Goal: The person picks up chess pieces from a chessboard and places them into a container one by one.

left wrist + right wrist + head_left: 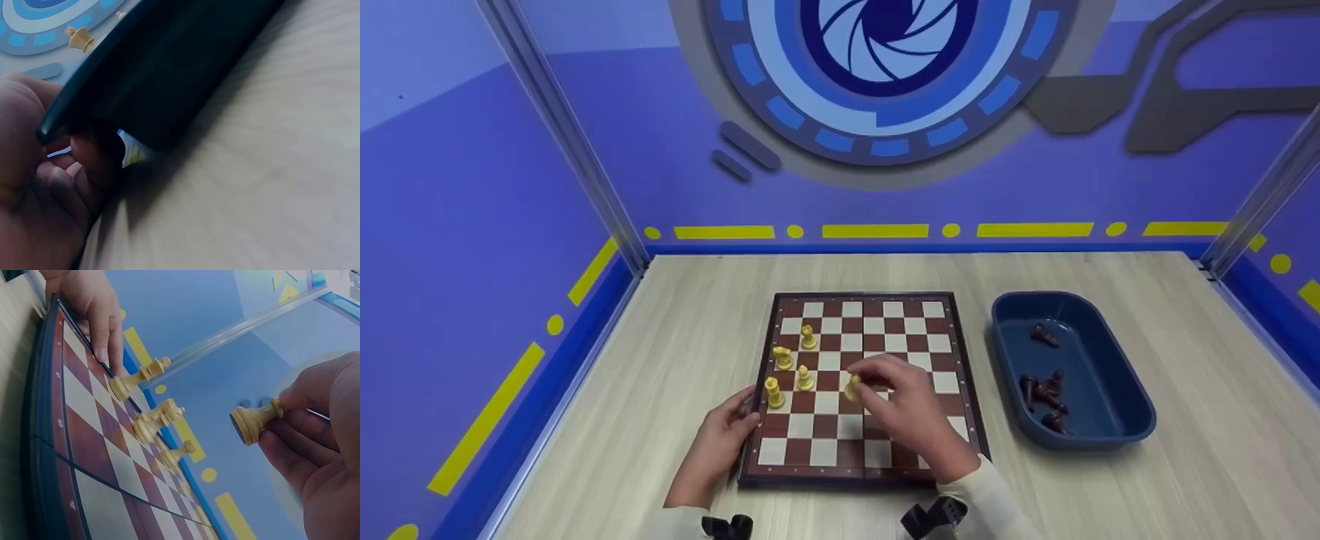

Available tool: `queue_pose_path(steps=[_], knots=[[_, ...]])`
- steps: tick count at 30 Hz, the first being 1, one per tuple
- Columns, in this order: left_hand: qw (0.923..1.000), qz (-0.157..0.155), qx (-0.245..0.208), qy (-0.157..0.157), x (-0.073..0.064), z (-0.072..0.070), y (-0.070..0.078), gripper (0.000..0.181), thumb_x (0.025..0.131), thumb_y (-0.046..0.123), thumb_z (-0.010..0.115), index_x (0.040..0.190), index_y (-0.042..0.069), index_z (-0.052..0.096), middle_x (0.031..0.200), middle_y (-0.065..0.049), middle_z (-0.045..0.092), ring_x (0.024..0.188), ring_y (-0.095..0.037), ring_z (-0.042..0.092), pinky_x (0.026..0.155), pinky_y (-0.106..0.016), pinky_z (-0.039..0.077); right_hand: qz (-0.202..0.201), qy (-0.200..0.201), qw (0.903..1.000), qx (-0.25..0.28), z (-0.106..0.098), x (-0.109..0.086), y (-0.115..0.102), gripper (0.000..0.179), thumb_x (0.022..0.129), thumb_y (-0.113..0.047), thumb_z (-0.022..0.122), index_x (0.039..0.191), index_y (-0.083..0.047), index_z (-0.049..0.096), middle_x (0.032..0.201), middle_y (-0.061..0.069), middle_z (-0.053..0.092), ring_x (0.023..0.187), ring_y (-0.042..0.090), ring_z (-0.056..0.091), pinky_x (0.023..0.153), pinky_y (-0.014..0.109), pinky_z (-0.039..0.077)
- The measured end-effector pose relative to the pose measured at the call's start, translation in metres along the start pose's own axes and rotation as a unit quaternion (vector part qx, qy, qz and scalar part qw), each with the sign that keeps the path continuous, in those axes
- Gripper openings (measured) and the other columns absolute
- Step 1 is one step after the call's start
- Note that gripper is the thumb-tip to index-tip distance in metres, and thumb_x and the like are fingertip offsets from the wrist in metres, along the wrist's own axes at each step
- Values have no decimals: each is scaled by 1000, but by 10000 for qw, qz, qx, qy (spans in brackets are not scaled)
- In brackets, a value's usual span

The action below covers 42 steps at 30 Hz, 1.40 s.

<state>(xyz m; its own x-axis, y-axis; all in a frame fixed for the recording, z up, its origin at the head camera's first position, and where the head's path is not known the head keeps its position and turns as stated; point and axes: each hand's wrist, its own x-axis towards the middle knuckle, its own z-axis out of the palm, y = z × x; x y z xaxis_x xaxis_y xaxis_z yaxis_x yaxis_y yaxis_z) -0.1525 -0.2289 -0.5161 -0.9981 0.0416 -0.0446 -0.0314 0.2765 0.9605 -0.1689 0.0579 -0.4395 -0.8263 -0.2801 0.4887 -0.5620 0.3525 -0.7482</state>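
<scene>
A chessboard (850, 426) with dark red and white squares lies on the table. My left hand (720, 442) grips its left edge, with the thumb on top and fingers curled at the rim, as the left wrist view shows. Above the middle of the board, my right hand (907, 405) pinches a cream chess piece (253, 422) by its upper part. That piece is tilted, its dark underside showing, and its head is hidden by the fingers. Toward the board's left side stand a king (774, 394), a knight (782, 358) and two other cream pieces, one a bishop-like piece (805, 379).
Right of the board stands a dark blue tub (1125, 397) with several dark brown chess pieces (1044, 391) lying in it. The wooden table (697, 315) meets blue printed walls (607, 135) at the back and sides.
</scene>
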Motion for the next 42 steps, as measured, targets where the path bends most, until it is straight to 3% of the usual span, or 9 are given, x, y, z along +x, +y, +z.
queue_pose_path(steps=[8, 14, 28, 42], knots=[[9999, -13, -108, -23, -1, 1, -1, 50, 98, 4, 52, 146, -2, 37, 110, -19, 61, 91, -13, 63, 74, -25, 54, 234, 274, 9994, 2, -14, 1, 5, 15, 86, -10, 71, 100, -17, 73, 95, -6, 69, 85, 5, 66, 77, 27, 57], [9999, -40, 96, 94, 0, 0, 1, 50, 98, 5, 53, 145, -1, 40, 103, -15, 59, 85, -11, 60, 71, -24, 52, 250, 555, 9981, 120, -29, 4, 10, 19, 86, -6, 71, 101, -18, 72, 96, -6, 69, 86, 8, 67, 75, 28, 58], [10000, -16, 20, 74, -1, 1, 1, 52, 97, 7, 55, 145, -2, 39, 105, -17, 60, 88, -13, 61, 72, -24, 52, 631, 973, 9930, 219, -60, 7, 19, 15, 86, -4, 70, 100, -10, 73, 99, 0, 69, 88, 12, 66, 77, 19, 55], [9998, -101, -179, -6, 0, 1, 0, 51, 98, 3, 52, 146, -2, 37, 111, -21, 62, 91, -15, 64, 73, -25, 54, 1030, 1555, 9823, -158, -90, 4, 30, 17, 87, -8, 71, 103, -12, 74, 95, 3, 71, 80, 6, 63, 70, 13, 50]])
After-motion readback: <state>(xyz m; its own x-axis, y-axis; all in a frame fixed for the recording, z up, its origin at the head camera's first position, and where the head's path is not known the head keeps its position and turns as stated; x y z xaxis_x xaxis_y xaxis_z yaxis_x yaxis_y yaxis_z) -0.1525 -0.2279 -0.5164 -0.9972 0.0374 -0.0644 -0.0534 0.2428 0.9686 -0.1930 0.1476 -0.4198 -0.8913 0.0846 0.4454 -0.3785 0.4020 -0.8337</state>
